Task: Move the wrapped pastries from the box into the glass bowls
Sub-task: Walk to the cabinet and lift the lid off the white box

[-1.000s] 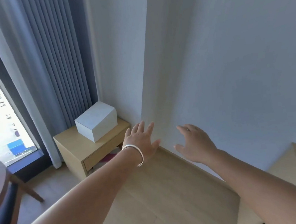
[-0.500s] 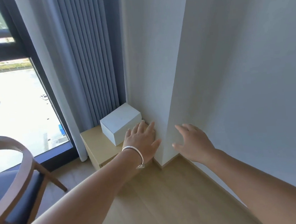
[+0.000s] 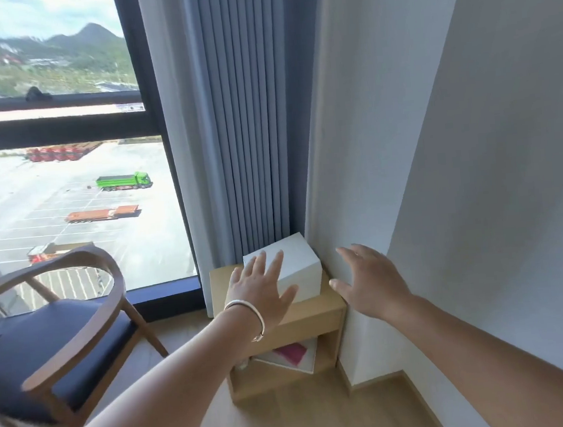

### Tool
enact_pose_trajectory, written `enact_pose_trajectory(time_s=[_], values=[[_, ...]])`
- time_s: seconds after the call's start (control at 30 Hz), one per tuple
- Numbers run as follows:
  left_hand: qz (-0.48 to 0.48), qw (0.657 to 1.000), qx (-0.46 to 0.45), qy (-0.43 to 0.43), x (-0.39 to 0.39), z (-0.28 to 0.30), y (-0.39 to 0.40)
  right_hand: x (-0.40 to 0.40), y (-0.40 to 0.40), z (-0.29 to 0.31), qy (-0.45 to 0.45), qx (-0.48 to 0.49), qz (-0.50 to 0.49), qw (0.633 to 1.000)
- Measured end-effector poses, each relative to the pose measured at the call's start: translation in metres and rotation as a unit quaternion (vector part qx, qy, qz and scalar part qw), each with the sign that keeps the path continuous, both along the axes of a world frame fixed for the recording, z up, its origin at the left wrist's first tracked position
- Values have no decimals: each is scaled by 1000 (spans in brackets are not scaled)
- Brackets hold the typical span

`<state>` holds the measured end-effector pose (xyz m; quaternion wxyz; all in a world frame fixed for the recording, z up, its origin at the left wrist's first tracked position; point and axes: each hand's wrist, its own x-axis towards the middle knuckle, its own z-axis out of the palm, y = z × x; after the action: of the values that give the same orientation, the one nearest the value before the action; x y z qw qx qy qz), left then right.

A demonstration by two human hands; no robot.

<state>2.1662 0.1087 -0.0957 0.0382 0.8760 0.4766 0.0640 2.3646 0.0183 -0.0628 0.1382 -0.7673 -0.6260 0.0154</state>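
A closed white box [image 3: 298, 263] stands on a small wooden side table [image 3: 320, 307] in the corner by the curtain. My left hand [image 3: 260, 291], with a silver bracelet on the wrist, is stretched out with fingers spread in front of the box's left side. Just right of the box, my right hand [image 3: 366, 282] is also spread and holds nothing. Whether either hand touches the box I cannot tell. No pastries and no glass bowls are in view.
A wooden armchair with a dark blue seat [image 3: 55, 338] stands at the left by the window [image 3: 61, 186]. Blue curtains [image 3: 246, 113] hang behind the table. A white wall [image 3: 477, 194] runs along the right. A pink-covered book [image 3: 292, 353] lies on the table's lower shelf.
The view has swung left and closed in on the side table. Both spread hands now frame the white box, which earlier lay ahead of them.
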Motion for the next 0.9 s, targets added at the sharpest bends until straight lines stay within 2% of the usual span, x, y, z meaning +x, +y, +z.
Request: enact_pose_trajectory(time_s=[0.3,0.67,0.9], values=[[81,996,-27,16,-1,-19,67,14,97,-23,12,-25,78,997],[115,992,-49,-26,-2,-42,289,21,312,-34,-31,-58,103,993],[120,988,-85,-37,3,-65,370,31,409,-45,-90,-82,119,985]])
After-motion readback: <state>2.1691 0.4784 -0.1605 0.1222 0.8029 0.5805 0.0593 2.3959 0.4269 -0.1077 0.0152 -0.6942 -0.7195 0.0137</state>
